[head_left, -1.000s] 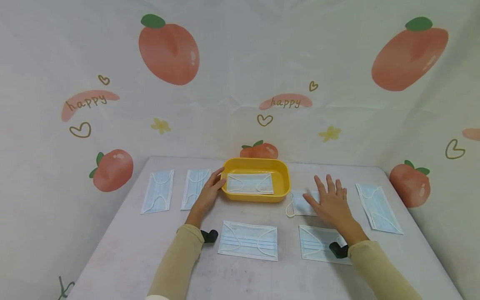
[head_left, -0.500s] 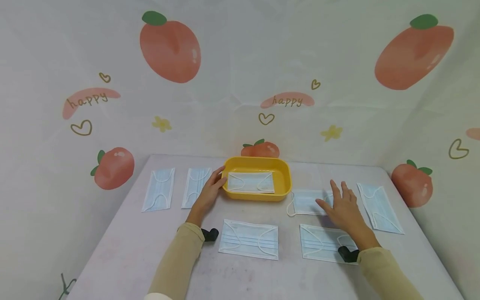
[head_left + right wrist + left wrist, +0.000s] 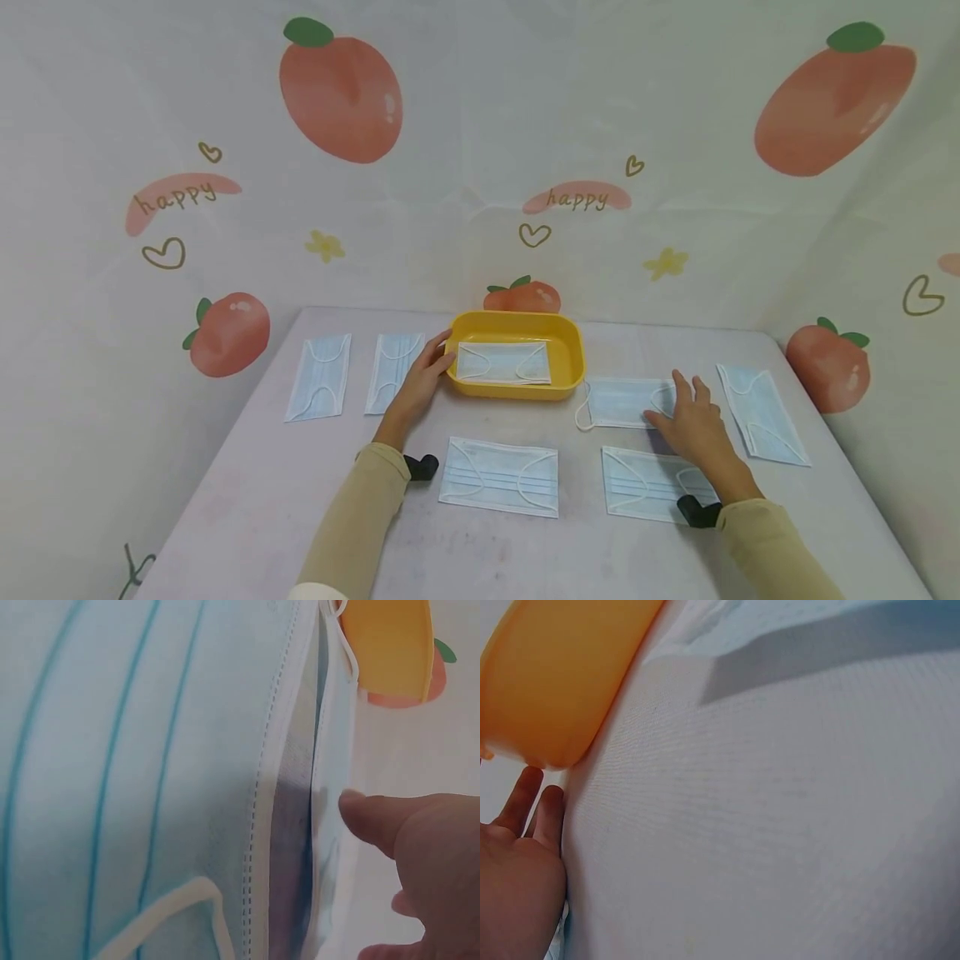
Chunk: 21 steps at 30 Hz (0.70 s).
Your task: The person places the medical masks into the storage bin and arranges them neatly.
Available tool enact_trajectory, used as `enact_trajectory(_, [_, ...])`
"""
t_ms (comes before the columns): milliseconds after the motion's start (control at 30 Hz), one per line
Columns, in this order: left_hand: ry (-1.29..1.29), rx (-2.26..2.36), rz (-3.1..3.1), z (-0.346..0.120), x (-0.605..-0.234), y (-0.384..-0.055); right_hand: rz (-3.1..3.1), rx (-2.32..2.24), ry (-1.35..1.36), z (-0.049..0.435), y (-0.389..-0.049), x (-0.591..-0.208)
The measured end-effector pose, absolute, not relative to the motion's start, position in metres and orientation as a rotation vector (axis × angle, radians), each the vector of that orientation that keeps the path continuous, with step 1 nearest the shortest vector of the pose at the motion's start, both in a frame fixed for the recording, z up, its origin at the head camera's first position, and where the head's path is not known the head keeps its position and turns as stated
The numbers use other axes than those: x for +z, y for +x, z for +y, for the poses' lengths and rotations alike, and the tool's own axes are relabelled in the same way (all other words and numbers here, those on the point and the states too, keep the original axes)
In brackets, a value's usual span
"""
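Note:
My left hand (image 3: 415, 385) rests its fingertips on the left end of a yellow tray (image 3: 517, 392). In the left wrist view, straight fingers (image 3: 526, 796) touch the tray's outer wall (image 3: 562, 682). Inside the tray lies a light blue face mask (image 3: 504, 363). My right hand (image 3: 697, 427) hovers, fingers spread and slightly bent, over the right end of another face mask (image 3: 621, 403) just right of the tray. Nothing is held in it. The right wrist view shows its thumb (image 3: 375, 817) beside that mask's edge; whether they touch I cannot tell.
Two masks lie in front, one in the middle (image 3: 498, 477) and one partly under the right wrist (image 3: 645, 483). To the left are two more, the outer mask (image 3: 318, 377) and the inner mask (image 3: 390, 367). Another mask (image 3: 763, 414) lies far right. A printed cloth backdrop (image 3: 457, 100) rises behind.
My right hand has shifted right and slightly nearer, from over the middle of the mask to its right end. The left hand stays at the tray, and the view has tilted slightly.

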<state>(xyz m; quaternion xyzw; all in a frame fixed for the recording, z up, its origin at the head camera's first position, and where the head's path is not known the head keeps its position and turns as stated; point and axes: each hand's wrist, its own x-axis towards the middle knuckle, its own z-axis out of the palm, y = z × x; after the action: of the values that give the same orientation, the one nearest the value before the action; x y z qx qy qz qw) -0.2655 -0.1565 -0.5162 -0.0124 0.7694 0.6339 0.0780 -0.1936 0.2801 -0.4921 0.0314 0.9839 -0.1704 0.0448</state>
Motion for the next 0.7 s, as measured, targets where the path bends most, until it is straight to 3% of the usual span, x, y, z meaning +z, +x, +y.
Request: enact_trajectory(700, [-0.042, 1.885, 2.310, -0.1574, -0.5191, -0.2681, 2.960, -0.778, 0.268, 0.2847, -0.2027, -0.4981])
